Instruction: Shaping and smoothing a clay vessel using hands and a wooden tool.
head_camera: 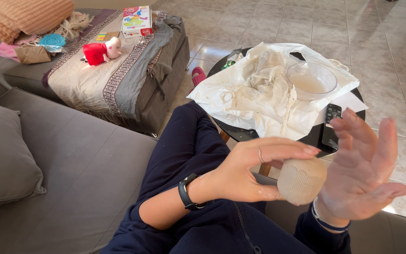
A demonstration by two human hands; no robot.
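A: Left hand [247, 171] status?

B: Half closed. Thumb and fingers curl around one small grey clay pot [301, 180] with a ribbed wall, gripping its left side. One black wristband [187, 192] sits on that wrist.

A: Right hand [365, 164]?

B: Fully open, fingers spread and upright, palm facing the pot. The heel of the palm sits just beside the pot's right side; I cannot tell whether it touches. It grips nothing.

A: Pot location?

B: Above the lap, between both hands, in front of the round black table [306, 137].

A: Item count, left to right?

B: One grey cushion [5, 150], one red plush toy [100, 51], one boxed game [136, 21], one sheet of smeared white paper [254, 94], one clear bowl [311, 80] of cloudy water, one phone [331, 124].
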